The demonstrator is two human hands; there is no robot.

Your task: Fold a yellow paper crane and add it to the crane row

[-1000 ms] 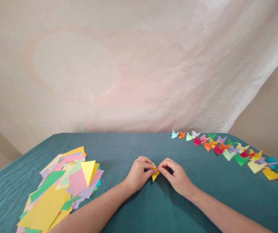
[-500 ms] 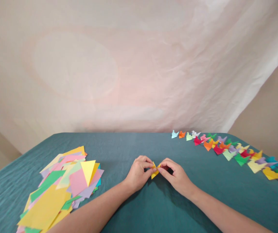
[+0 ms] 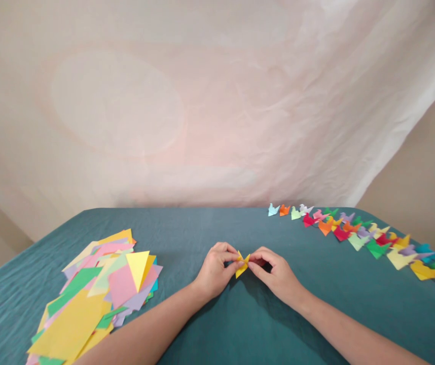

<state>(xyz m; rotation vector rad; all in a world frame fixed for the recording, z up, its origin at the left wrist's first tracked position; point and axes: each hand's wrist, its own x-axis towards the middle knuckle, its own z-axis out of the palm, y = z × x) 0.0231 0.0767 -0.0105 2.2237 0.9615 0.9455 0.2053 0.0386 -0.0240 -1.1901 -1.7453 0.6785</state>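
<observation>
A small folded yellow paper piece sits between my two hands, just above the teal tablecloth. My left hand pinches its left side with thumb and fingers closed. My right hand pinches its right side the same way. Both forearms rest on the cloth. Part of the paper is hidden under my fingertips.
A loose pile of coloured paper sheets lies at the left, with a yellow folded triangle on top. A row of several small folded paper figures runs along the right side to the table's edge. A pale cloth backdrop hangs behind.
The yellow paper has been lifted and turned slightly between my fingers, its lower point shorter now. My hands stay in nearly the same place.
</observation>
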